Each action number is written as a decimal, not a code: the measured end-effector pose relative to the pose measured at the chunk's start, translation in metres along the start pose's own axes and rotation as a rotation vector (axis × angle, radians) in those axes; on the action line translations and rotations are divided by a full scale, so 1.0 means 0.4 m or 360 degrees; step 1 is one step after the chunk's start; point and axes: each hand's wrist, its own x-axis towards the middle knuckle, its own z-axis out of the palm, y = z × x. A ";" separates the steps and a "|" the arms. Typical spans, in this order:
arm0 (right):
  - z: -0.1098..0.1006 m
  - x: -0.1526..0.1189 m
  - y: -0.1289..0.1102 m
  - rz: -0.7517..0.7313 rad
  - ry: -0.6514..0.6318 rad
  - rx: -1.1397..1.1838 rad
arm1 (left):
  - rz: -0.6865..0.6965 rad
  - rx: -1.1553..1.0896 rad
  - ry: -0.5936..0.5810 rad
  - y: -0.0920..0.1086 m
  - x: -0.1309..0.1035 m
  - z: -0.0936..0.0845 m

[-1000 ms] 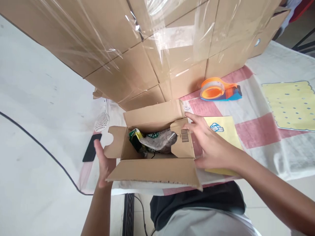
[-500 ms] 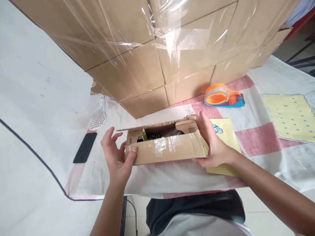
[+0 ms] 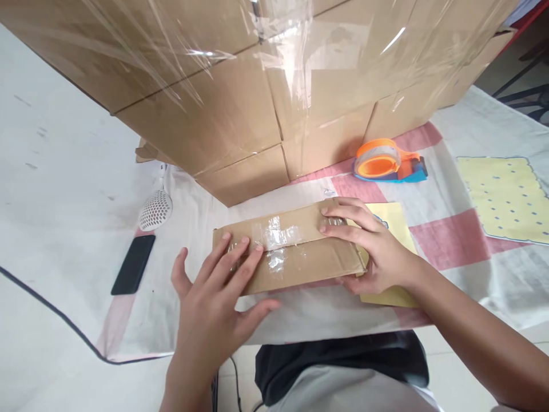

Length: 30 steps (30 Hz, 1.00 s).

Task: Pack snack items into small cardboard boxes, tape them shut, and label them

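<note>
A small cardboard box (image 3: 300,264) sits at the front of the cloth-covered table, its top flaps folded down and bits of clear tape across the seam. My left hand (image 3: 218,297) lies with spread fingers on the left part of the box top, thumb out in front of the near side. Around the box's right end my right hand (image 3: 373,246) is wrapped, fingers on the top flap and thumb low at the corner. What lies inside the box is hidden. A yellow sheet of paper (image 3: 397,220) lies partly under my right hand.
Tall stacked cartons (image 3: 240,114) under clear film stand behind the box. An orange and blue tape dispenser (image 3: 388,163) is at the back right, a dotted yellow sheet (image 3: 506,197) farther right. On the left lie a black phone (image 3: 134,264), a white perforated ladle (image 3: 155,210) and a cable (image 3: 55,312).
The box's top flaps have been folded shut over the dark contents. My left hand has moved from the left end onto the top, and my right fingers have come down onto the flap.
</note>
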 end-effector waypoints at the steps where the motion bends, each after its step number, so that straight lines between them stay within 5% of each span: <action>1: -0.002 0.000 -0.001 0.0004 -0.0010 -0.0030 | 0.0006 0.0114 -0.0004 0.019 0.005 -0.001; 5: -0.009 0.004 -0.008 0.0035 -0.0032 -0.0125 | 0.0008 0.0332 0.0006 0.065 0.016 0.005; 17: -0.050 -0.031 -0.027 0.0195 -0.0207 0.0065 | -0.0113 0.0246 0.0148 0.073 0.010 0.023; 23: -0.178 -0.098 0.005 0.0862 -0.0013 -0.0209 | -0.0192 0.0129 0.0249 0.076 -0.005 0.026; 27: -0.287 -0.130 0.105 0.1517 -0.0107 -0.0246 | -0.0165 0.0115 0.0332 0.069 -0.017 0.035; 30: -0.322 -0.132 0.197 0.1799 -0.0017 -0.0437 | -0.0139 0.0082 0.0474 0.072 -0.022 0.036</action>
